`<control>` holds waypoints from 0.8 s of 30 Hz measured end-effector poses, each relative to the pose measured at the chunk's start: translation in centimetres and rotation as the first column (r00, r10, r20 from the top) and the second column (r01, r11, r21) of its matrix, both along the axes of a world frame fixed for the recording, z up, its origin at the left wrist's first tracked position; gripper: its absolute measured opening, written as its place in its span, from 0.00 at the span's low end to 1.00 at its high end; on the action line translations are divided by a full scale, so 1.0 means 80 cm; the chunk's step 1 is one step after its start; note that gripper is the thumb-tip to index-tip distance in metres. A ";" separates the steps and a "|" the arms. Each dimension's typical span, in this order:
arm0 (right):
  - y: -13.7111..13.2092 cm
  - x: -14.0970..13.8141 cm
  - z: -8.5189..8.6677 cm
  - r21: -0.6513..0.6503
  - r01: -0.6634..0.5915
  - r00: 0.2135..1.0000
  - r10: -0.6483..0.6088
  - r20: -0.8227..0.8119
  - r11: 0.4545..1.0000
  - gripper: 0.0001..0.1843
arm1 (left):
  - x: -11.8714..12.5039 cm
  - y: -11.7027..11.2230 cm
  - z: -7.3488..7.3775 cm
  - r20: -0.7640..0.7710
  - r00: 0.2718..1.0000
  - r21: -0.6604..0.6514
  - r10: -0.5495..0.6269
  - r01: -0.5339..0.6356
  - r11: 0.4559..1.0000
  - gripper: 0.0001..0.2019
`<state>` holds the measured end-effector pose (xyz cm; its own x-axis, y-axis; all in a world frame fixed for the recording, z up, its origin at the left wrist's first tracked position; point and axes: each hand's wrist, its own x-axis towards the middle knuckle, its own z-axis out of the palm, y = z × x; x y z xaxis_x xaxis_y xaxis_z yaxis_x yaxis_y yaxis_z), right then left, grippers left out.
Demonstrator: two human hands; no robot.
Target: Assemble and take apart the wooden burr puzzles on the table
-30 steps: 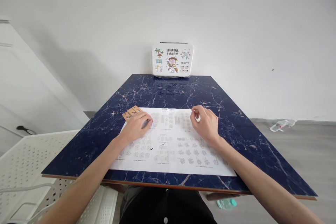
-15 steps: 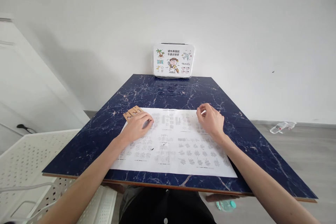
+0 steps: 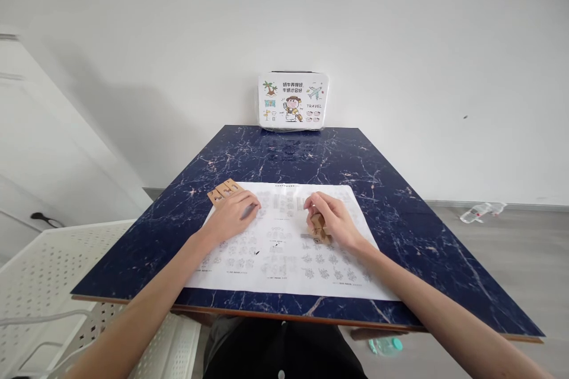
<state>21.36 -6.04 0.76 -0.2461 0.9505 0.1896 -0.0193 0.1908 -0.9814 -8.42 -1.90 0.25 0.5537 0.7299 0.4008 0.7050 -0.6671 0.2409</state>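
Observation:
A white instruction sheet [image 3: 284,266] printed with small diagrams lies on the dark blue marble table [image 3: 400,219]. My left hand [image 3: 233,217] rests on the sheet's upper left part, fingers curled loosely, just below a flat brown wooden panel with cut-out parts [image 3: 223,190]. My right hand [image 3: 334,220] sits near the sheet's middle, its fingers wrapped round a small brown wooden assembly [image 3: 318,228] that stands on the paper.
A white box with cartoon travel pictures [image 3: 292,100] stands against the wall at the table's far edge. A white perforated basket [image 3: 48,272] is at the left. A plastic bottle [image 3: 478,212] lies on the floor at the right; a greenish object [image 3: 384,344] shows under the table.
My right hand moved left and toward me, from the sheet's upper right edge to its middle, and now grips a small wooden assembly. My left hand stayed put.

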 end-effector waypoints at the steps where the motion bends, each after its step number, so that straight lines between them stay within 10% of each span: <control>1: 0.001 0.000 -0.001 0.001 0.000 1.000 0.000 -0.003 1.000 0.27 | 0.002 0.000 0.002 -0.009 1.000 0.001 -0.008 0.008 1.000 0.13; 19: 0.012 0.009 -0.013 0.053 0.045 0.995 -0.049 0.090 0.998 0.31 | 0.157 -0.046 0.030 0.036 0.997 -0.330 -0.064 0.073 0.941 0.27; 24: 0.014 0.010 -0.010 0.087 0.078 0.991 -0.087 0.103 0.993 0.29 | 0.147 -0.041 0.033 0.273 0.962 -0.587 -0.015 0.179 0.789 0.22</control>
